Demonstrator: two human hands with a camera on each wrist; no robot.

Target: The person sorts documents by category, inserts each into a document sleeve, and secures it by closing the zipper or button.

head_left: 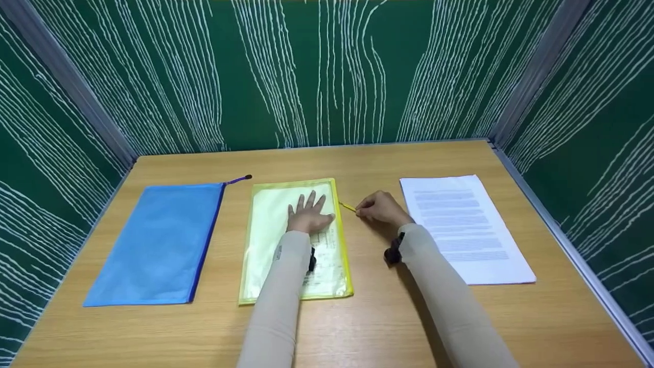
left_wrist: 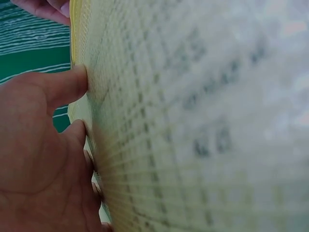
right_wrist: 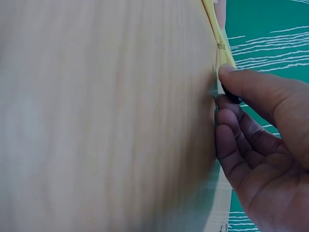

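A yellow mesh zip folder [head_left: 344, 255] lies in the middle of the wooden table, with printed sheets showing through it. My left hand [head_left: 309, 217] rests on its upper part, fingers spread and straight; the left wrist view shows the thumb and fingertips touching the mesh. Off the folder's right edge runs a yellow zipper pull [head_left: 348, 206]. My right hand [head_left: 380, 207] pinches this pull between thumb and curled fingers, just over the table. In the right wrist view the pull's black end [right_wrist: 231, 94] peeks out below the thumb.
A blue zip folder [head_left: 161, 245] with a dark blue zipper lies on the left, its pull [head_left: 238, 179] pointing right. On the right is a stack of printed paper [head_left: 462, 225], partly under my right forearm. Green panels [head_left: 357, 76] enclose the wooden table [head_left: 378, 306].
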